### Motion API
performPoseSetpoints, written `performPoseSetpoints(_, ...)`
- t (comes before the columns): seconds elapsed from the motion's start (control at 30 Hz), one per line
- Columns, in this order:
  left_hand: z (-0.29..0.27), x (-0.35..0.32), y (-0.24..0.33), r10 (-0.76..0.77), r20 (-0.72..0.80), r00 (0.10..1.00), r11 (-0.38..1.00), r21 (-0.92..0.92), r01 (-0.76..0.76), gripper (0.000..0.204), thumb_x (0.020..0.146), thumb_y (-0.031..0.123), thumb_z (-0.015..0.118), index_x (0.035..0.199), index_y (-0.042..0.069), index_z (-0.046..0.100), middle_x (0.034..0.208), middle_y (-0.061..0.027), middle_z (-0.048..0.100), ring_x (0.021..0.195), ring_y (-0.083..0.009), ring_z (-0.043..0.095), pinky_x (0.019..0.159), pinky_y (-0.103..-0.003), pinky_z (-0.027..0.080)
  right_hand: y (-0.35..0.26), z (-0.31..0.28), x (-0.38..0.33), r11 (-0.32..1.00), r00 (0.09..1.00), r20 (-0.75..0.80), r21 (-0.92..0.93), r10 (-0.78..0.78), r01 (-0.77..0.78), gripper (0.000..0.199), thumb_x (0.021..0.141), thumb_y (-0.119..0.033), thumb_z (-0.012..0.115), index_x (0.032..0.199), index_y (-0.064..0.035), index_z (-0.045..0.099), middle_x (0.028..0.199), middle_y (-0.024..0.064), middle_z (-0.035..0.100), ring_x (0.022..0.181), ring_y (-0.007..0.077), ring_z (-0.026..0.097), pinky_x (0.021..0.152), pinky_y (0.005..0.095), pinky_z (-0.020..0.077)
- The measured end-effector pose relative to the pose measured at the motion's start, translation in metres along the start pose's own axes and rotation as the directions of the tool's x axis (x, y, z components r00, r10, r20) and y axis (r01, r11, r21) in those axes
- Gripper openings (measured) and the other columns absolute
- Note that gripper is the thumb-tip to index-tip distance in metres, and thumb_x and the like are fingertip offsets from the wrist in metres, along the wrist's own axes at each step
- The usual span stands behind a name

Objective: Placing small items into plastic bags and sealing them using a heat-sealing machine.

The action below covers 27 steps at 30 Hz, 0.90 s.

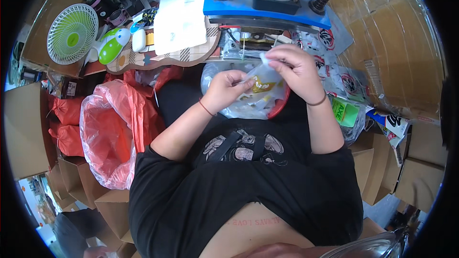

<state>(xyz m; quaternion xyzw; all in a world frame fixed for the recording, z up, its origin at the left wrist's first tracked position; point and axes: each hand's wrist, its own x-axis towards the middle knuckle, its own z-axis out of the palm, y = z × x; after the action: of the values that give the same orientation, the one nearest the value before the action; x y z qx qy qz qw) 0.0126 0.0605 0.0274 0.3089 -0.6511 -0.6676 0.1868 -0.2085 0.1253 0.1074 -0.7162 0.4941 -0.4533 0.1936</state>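
Observation:
Over my lap, a small translucent plastic bag [262, 85] with a yellow printed patch is stretched between my hands. My left hand [224, 91] pinches its left side between thumb and fingers. Its upper corner is in my right hand [299, 72], with thumb and fingertips pressed together. Whether anything is inside the bag cannot be made out. Beneath my hands is a red basin [282, 105], with clear plastic [233, 111] lying in or over it. My hands and the bag cover most of what it holds.
A press with a blue plate [313, 18] stands ahead, above a work surface. To the left are a green-and-white fan [71, 39], a white stack [180, 16] and an open red plastic bag [88, 136]. Cardboard boxes [394, 33] wall the right. Packaged items [345, 112] lie beside my right arm.

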Motion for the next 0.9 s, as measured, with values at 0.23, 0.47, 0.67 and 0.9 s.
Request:
performPoseSetpoints(0.23, 0.041, -0.001, -0.008, -0.101, 0.252, 0.963, 0.846, -0.488, 0.216, 0.02, 0.096, 0.015, 0.067, 0.111, 0.0, 0.069, 0.101, -0.0057, 0.072, 0.089, -0.0097, 0.066, 0.081, -0.028, 0.054, 0.014, -0.025, -0.017, 0.989, 0.964, 0.223, -0.024, 0.146, -0.145, 0.021, 0.099, -0.013, 0.055, 0.116, -0.003, 0.064, 0.104, 0.0126, 0.065, 0.099, 0.0263, 0.063, 0.087, 0.0368, 0.049)
performPoseSetpoints(0.47, 0.009, 0.042, -0.016, -0.118, 0.152, 0.981, 0.824, -0.537, 0.182, 0.026, 0.093, 0.014, 0.071, 0.113, -0.001, 0.067, 0.1, -0.0075, 0.072, 0.088, -0.0133, 0.07, 0.08, -0.028, 0.057, 0.064, -0.079, -0.075, 0.487, 0.854, 0.005, -0.823, 0.521, -0.293, 0.035, 0.087, -0.005, 0.065, 0.121, -0.0041, 0.058, 0.109, 0.0189, 0.058, 0.104, 0.0408, 0.057, 0.09, 0.0446, 0.0485)
performPoseSetpoints(0.67, -0.01, 0.058, -0.012, -0.121, -0.268, 0.956, 0.976, -0.21, 0.064, 0.044, 0.093, 0.017, 0.07, 0.125, -0.005, 0.051, 0.108, -0.0128, 0.068, 0.088, -0.0167, 0.069, 0.077, -0.03, 0.057, 0.094, -0.079, -0.095, 0.683, 0.915, -0.021, -0.659, 0.403, -0.316, 0.038, 0.083, 0.0, 0.069, 0.119, -0.0039, 0.057, 0.105, 0.0185, 0.058, 0.099, 0.039, 0.058, 0.087, 0.0431, 0.0483)
performPoseSetpoints(0.9, -0.121, 0.038, -0.03, 0.765, -0.38, 0.52, 0.427, 0.904, 0.032, 0.054, 0.093, 0.024, 0.068, 0.136, 0.0, 0.046, 0.113, -0.0236, 0.064, 0.097, -0.0373, 0.067, 0.087, -0.04, 0.054, 0.058, -0.079, -0.087, 0.735, 0.847, -0.14, -0.438, 0.514, -0.518, 0.028, 0.089, -0.008, 0.068, 0.115, -0.0013, 0.058, 0.1, 0.0183, 0.061, 0.089, 0.0363, 0.065, 0.08, 0.0409, 0.051)
